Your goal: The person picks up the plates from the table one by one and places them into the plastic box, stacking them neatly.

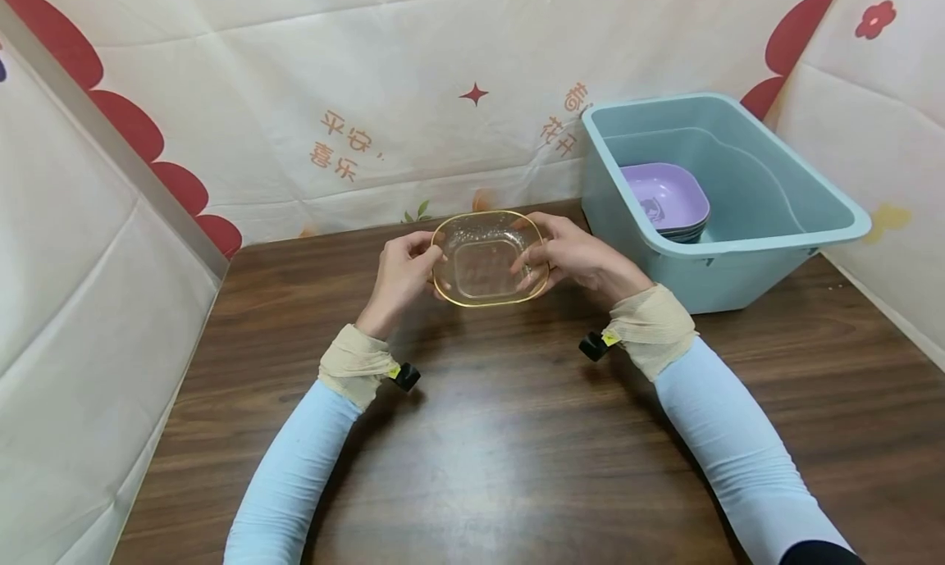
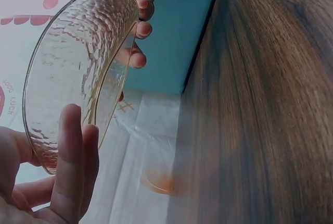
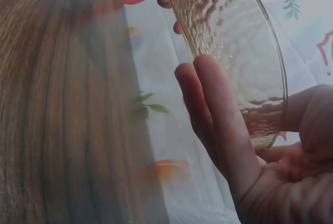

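A clear amber dish [image 1: 487,266] with a gold rim and rounded corners is held up above the table, between both hands. The left hand [image 1: 406,270] pinches its left edge, thumb on the rim and fingers beneath. On the opposite side the right hand [image 1: 579,257] grips the right edge, some fingers showing through the see-through wall. In the left wrist view the dish [image 2: 78,62] shows a dimpled outer surface, with left fingers [image 2: 70,156] against it. The right wrist view shows right fingers [image 3: 218,104] lying along the underside of the dish [image 3: 229,36].
A light blue plastic tub [image 1: 738,282] stands at the back right of the wooden table [image 1: 472,450]. Inside it, a purple dish [image 1: 668,196] tops a small stack. A patterned cloth [image 1: 413,97] hangs behind and along both sides.
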Demonstrator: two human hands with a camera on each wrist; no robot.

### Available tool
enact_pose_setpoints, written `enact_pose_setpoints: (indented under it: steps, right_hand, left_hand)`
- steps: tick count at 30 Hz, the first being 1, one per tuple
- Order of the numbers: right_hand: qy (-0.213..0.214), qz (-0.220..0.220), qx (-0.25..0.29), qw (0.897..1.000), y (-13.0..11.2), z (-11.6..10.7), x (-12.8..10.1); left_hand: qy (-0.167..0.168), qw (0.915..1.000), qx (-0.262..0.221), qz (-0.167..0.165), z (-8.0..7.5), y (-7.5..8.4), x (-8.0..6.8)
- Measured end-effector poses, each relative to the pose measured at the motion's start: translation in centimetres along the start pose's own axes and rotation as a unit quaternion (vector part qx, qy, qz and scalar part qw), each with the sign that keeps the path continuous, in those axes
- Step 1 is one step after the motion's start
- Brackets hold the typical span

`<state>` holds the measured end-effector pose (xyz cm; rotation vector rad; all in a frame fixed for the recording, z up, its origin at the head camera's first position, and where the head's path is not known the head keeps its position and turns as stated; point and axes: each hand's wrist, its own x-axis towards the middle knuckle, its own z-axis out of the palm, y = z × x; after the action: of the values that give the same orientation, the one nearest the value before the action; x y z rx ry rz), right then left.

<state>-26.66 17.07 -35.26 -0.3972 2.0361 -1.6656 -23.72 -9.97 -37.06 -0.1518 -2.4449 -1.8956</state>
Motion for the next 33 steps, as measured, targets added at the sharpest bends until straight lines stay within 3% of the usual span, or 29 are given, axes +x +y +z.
enact_pose_setpoints:
  steps: [9, 24, 33]
  right_hand:
    - [0.017, -0.003, -0.012, 1.0, -0.7, 0.0, -0.2]
    - [0.051, -0.006, -0.016, 0.999, -2.7, 0.4, -1.9]
    - [0.081, -0.063, -0.005, 0.995, -4.5, 1.3, -3.9]
  left_hand:
    - [-0.005, 0.9998, -0.013, -0.012, 0.1, 0.4, -0.3]
    - [-0.026, 0.9925, -0.119, -0.014, 0.3, 0.3, -0.2]
    - [-0.025, 0.9918, -0.12, -0.035, 0.6, 0.0, -0.3]
